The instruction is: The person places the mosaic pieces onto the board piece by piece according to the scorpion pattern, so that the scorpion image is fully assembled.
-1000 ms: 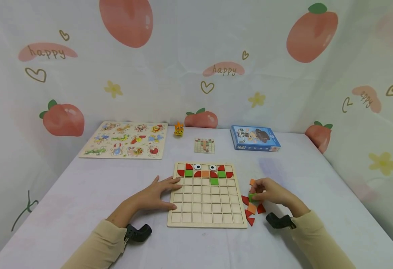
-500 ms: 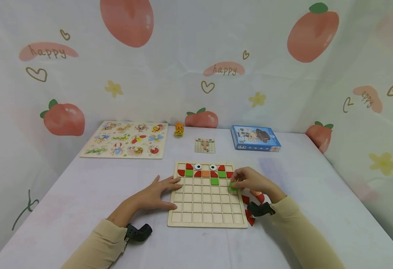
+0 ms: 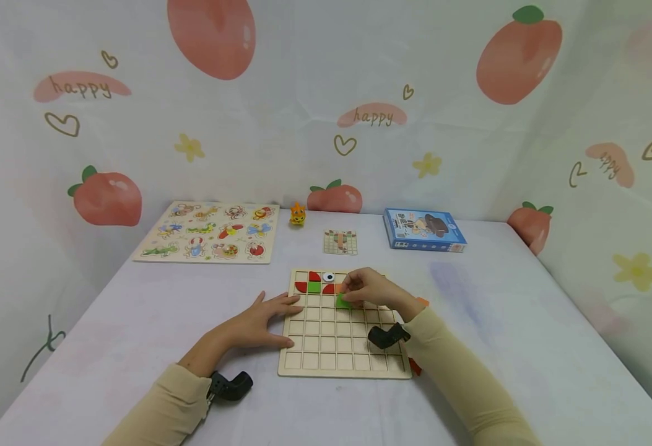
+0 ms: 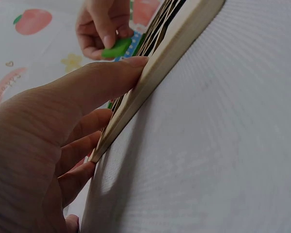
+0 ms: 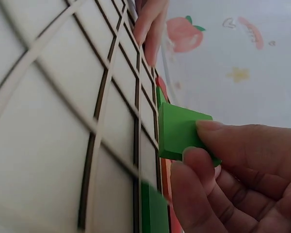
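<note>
The wooden grid board (image 3: 328,344) lies on the table with red, green and orange pieces and a round eye piece in its far rows. My right hand (image 3: 373,290) pinches a green square (image 3: 342,301) between thumb and fingers over the third row; in the right wrist view the green square (image 5: 182,131) is tilted just above the grid. Part of the far rows is hidden behind this hand. My left hand (image 3: 256,323) rests with spread fingers on the board's left edge; in the left wrist view its thumb and fingertips touch the wooden rim (image 4: 131,99).
Loose orange (image 3: 423,301) and red (image 3: 415,367) pieces lie right of the board, partly behind the right sleeve. Farther back are an insect puzzle board (image 3: 205,232), an orange toy figure (image 3: 298,215), a small pattern card (image 3: 340,242) and a blue box (image 3: 424,230).
My right hand has picked up the green square from the loose pieces and carried it left over the board, covering the right eye piece. My left hand has stayed in place.
</note>
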Motion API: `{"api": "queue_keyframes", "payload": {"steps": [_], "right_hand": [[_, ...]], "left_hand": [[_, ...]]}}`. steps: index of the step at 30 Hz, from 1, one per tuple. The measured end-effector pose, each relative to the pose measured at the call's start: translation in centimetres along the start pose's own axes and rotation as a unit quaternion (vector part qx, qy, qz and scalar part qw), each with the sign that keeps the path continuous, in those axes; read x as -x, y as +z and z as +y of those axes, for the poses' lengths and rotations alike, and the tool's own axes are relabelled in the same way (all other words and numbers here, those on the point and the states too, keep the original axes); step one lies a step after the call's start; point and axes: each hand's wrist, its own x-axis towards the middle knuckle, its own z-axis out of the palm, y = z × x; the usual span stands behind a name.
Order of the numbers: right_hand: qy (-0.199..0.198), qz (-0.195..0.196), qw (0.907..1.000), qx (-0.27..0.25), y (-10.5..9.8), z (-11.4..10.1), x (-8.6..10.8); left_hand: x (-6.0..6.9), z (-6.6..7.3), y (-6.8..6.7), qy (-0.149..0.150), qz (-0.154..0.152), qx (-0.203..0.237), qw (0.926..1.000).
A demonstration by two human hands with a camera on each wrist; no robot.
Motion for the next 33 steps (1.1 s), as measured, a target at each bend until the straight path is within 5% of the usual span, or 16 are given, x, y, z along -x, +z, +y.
{"api": "queue_keyframes", "payload": {"steps": [10,33], "right_hand": [[0.014,0.019,0.9997,-0.011,1.7,-0.5,-2.1],[0.025,0.059,0.9957,0.067,2.7,-0.8,-2.4]], "left_hand": [[0.0,-0.1,0.1,-0.003,-0.003,0.003,1.0],[0.0,0.0,0.0,-0.003,-0.006,0.008,0.9999]]}}
